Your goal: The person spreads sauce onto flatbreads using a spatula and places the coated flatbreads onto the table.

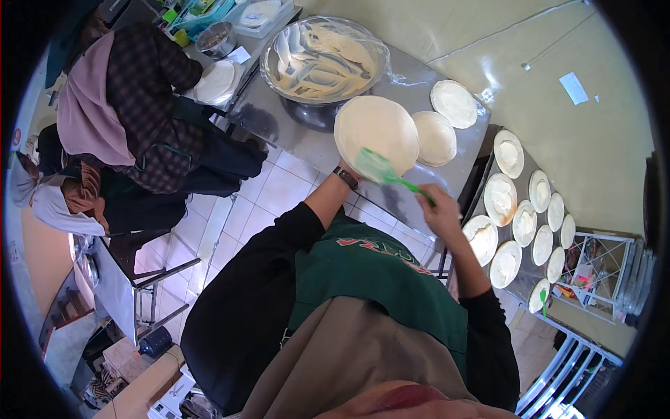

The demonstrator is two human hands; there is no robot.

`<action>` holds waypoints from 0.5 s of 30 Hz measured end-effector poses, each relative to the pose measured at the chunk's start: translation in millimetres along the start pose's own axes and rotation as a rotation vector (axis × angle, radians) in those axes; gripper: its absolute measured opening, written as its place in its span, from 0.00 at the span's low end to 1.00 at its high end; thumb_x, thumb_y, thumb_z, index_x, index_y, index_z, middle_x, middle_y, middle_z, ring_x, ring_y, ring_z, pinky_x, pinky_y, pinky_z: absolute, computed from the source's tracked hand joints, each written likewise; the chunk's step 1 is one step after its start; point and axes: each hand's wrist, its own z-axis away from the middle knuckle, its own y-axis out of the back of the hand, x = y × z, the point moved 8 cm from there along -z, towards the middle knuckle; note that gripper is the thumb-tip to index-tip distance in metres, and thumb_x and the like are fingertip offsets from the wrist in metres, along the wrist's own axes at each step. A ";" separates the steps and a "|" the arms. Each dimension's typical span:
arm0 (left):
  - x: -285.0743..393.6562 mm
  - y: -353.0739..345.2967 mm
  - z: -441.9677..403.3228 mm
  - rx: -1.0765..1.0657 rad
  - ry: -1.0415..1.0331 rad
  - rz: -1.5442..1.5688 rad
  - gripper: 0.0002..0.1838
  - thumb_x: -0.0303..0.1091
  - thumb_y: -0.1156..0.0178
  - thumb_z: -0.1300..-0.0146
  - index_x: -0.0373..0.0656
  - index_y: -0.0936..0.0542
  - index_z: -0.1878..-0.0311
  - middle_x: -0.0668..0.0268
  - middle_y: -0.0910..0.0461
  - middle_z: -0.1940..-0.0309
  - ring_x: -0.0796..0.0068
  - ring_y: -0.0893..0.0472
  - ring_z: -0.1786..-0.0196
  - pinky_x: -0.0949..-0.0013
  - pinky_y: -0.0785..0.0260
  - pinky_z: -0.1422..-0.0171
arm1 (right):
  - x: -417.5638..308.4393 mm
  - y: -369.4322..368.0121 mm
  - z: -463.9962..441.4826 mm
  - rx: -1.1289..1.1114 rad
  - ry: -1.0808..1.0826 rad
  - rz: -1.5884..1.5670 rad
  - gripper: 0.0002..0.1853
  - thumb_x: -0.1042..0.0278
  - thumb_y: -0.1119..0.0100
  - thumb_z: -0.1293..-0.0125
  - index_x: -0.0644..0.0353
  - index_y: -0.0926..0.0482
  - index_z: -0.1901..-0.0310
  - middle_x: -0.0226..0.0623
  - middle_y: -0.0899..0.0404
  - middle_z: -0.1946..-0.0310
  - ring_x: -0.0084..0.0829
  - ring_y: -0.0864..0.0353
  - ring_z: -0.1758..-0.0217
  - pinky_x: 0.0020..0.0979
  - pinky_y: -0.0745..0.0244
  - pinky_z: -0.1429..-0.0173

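My right hand (441,209) is closed round the handle of a green spatula (377,165). The spatula's blurred blade lies against the lower edge of a pale, cream-covered round disc (377,129). My left hand (347,168) supports this disc from below, and its fingers are hidden under it. Just beyond the disc stands a large metal bowl (324,59) with pale cream smeared inside and clear plastic wrap round its rim. Two more cream-topped discs, a nearer one (435,138) and a farther one (453,103), rest on the metal table (279,126) to the right.
Several discs with cream mounds stand on a second table (481,209) at right, one with a green utensil (543,300) on it. A wire rack (593,272) is beyond. At left, a co-worker (132,105) leans over a worktop, with another person (77,199) behind.
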 end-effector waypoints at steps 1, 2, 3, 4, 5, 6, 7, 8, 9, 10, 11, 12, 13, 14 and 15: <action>6.9 0.9 -0.4 0.004 -0.007 0.000 0.37 0.64 0.59 0.34 0.51 0.40 0.29 0.58 0.36 0.32 0.52 0.33 0.32 0.40 0.38 0.32 | 14.8 16.0 4.3 0.020 0.033 0.098 0.05 0.72 0.39 0.39 0.60 0.21 0.61 0.41 0.20 0.69 0.40 0.19 0.69 0.34 0.25 0.66; 10.6 2.2 2.3 0.007 -0.015 0.000 0.37 0.64 0.59 0.34 0.51 0.40 0.29 0.58 0.36 0.32 0.52 0.33 0.32 0.40 0.38 0.32 | 28.4 30.9 8.4 0.040 0.067 0.196 0.05 0.73 0.39 0.40 0.60 0.20 0.62 0.40 0.20 0.69 0.42 0.18 0.68 0.36 0.25 0.66; 19.5 2.4 2.8 0.007 -0.025 -0.002 0.36 0.64 0.59 0.34 0.51 0.40 0.29 0.58 0.36 0.32 0.52 0.33 0.32 0.40 0.38 0.32 | 37.3 48.2 8.9 0.069 -0.010 0.236 0.05 0.73 0.38 0.41 0.60 0.20 0.62 0.40 0.21 0.70 0.41 0.19 0.69 0.35 0.25 0.67; 22.7 2.3 4.1 0.005 -0.040 -0.008 0.36 0.64 0.59 0.33 0.51 0.40 0.29 0.58 0.36 0.32 0.52 0.33 0.32 0.40 0.38 0.32 | 37.2 64.6 6.2 0.099 -0.081 0.275 0.05 0.73 0.38 0.41 0.60 0.20 0.63 0.39 0.21 0.70 0.40 0.19 0.70 0.35 0.25 0.67; 26.7 1.2 5.8 0.003 -0.062 -0.018 0.36 0.64 0.59 0.33 0.51 0.40 0.29 0.58 0.36 0.32 0.52 0.33 0.32 0.40 0.38 0.32 | 29.8 69.8 -0.2 0.092 -0.109 0.233 0.05 0.73 0.38 0.42 0.60 0.20 0.63 0.39 0.21 0.70 0.39 0.20 0.71 0.35 0.26 0.67; 28.9 -1.7 8.6 0.003 -0.088 -0.032 0.36 0.64 0.59 0.33 0.51 0.40 0.29 0.58 0.36 0.32 0.52 0.33 0.32 0.40 0.38 0.32 | 24.2 67.7 -5.6 0.083 -0.136 0.187 0.05 0.73 0.38 0.42 0.59 0.20 0.63 0.39 0.22 0.71 0.39 0.20 0.72 0.35 0.26 0.67; 25.3 -3.8 4.0 0.003 -0.115 -0.046 0.36 0.64 0.59 0.33 0.51 0.40 0.29 0.58 0.36 0.32 0.52 0.33 0.32 0.40 0.38 0.32 | 6.8 58.8 -11.1 0.130 0.047 0.150 0.06 0.74 0.38 0.42 0.59 0.20 0.63 0.39 0.22 0.72 0.38 0.21 0.73 0.35 0.27 0.67; 21.5 -5.5 -0.4 0.000 -0.139 -0.059 0.36 0.64 0.59 0.33 0.51 0.39 0.29 0.58 0.36 0.32 0.52 0.33 0.32 0.40 0.38 0.32 | -6.7 45.4 -17.4 0.028 0.038 0.133 0.06 0.74 0.38 0.42 0.59 0.20 0.62 0.39 0.22 0.71 0.37 0.21 0.72 0.35 0.27 0.66; 22.4 -6.9 6.1 -0.005 -0.161 -0.071 0.36 0.64 0.59 0.33 0.51 0.39 0.29 0.58 0.35 0.32 0.52 0.33 0.32 0.40 0.38 0.32 | -9.8 36.0 -20.8 -0.027 0.068 0.193 0.06 0.74 0.39 0.42 0.59 0.20 0.62 0.39 0.22 0.71 0.37 0.21 0.71 0.35 0.27 0.65; 21.5 -9.1 5.8 -0.010 -0.179 -0.082 0.36 0.64 0.59 0.33 0.51 0.39 0.29 0.58 0.35 0.32 0.52 0.33 0.32 0.40 0.39 0.32 | -11.2 26.9 -23.0 -0.080 0.094 0.257 0.06 0.74 0.39 0.42 0.59 0.20 0.62 0.39 0.22 0.71 0.38 0.21 0.70 0.36 0.27 0.64; 19.6 -10.9 5.3 -0.016 -0.193 -0.091 0.36 0.64 0.59 0.33 0.51 0.39 0.29 0.58 0.35 0.32 0.53 0.33 0.32 0.40 0.39 0.32 | -4.1 28.3 -23.9 -0.080 0.109 0.252 0.06 0.74 0.39 0.42 0.59 0.20 0.62 0.39 0.22 0.71 0.38 0.21 0.70 0.36 0.27 0.64; 22.5 -13.0 8.4 -0.022 -0.206 -0.099 0.36 0.64 0.59 0.33 0.51 0.39 0.29 0.58 0.35 0.32 0.53 0.33 0.32 0.40 0.39 0.32 | 12.6 44.0 -23.5 0.006 0.126 0.266 0.06 0.75 0.39 0.42 0.58 0.20 0.62 0.39 0.22 0.71 0.37 0.21 0.70 0.36 0.28 0.64; 25.1 -14.7 8.1 -0.026 -0.218 -0.104 0.36 0.64 0.60 0.33 0.51 0.39 0.29 0.58 0.35 0.32 0.53 0.33 0.32 0.40 0.39 0.32 | 30.1 59.7 -22.9 0.090 0.142 0.281 0.07 0.75 0.39 0.43 0.58 0.20 0.62 0.38 0.22 0.71 0.37 0.21 0.70 0.37 0.28 0.64; 26.8 -15.5 9.7 -0.030 -0.233 -0.107 0.36 0.64 0.60 0.33 0.51 0.39 0.29 0.58 0.35 0.32 0.53 0.33 0.32 0.40 0.39 0.32 | 46.2 73.9 -21.7 0.167 0.151 0.300 0.07 0.75 0.39 0.42 0.58 0.20 0.61 0.37 0.22 0.70 0.39 0.22 0.70 0.36 0.28 0.65; 30.4 -15.9 10.3 -0.030 -0.248 -0.109 0.36 0.64 0.60 0.33 0.51 0.39 0.29 0.58 0.35 0.32 0.53 0.33 0.32 0.40 0.39 0.32 | 50.7 80.4 -24.6 0.167 0.058 0.287 0.07 0.75 0.39 0.42 0.59 0.20 0.61 0.37 0.21 0.70 0.40 0.22 0.70 0.36 0.28 0.65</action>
